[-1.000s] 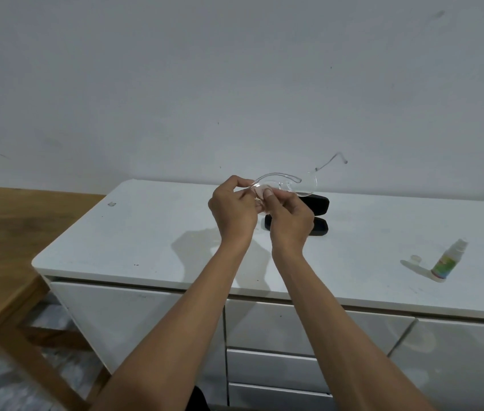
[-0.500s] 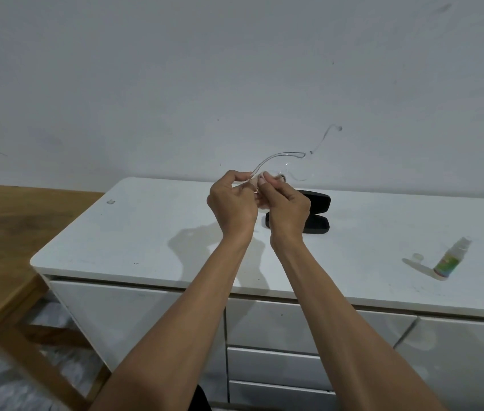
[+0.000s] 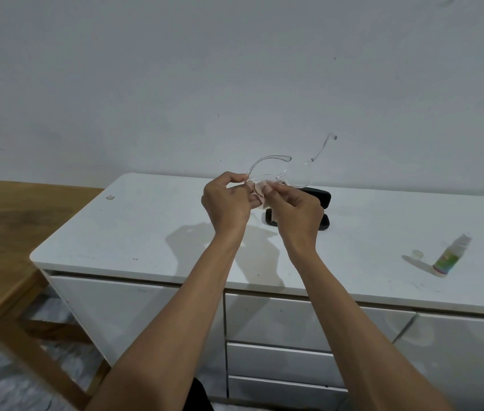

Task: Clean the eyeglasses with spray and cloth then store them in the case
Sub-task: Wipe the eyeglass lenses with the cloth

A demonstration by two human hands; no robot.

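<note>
Clear-framed eyeglasses (image 3: pixel 282 170) are held up above the white cabinet top (image 3: pixel 151 232), both arms unfolded and pointing away. My left hand (image 3: pixel 227 204) pinches the frame at its left end. My right hand (image 3: pixel 295 213) presses a small pale pink cloth (image 3: pixel 260 188) against the left lens. Behind my right hand lies the open black case (image 3: pixel 320 197), partly hidden. The spray bottle (image 3: pixel 449 256), white with a green label, stands at the right of the cabinet top with its clear cap (image 3: pixel 418 253) beside it.
A wooden table (image 3: pixel 12 232) stands to the left of the cabinet. A plain grey wall rises behind. Drawer fronts (image 3: pixel 279 360) face me below the top. A small white scrap (image 3: pixel 110 197) lies near the cabinet's back left corner.
The glasses rose and tilted half a second ago, then came down slightly and turned. My right fingers shifted the cloth over the lens. The bottle and case have not moved.
</note>
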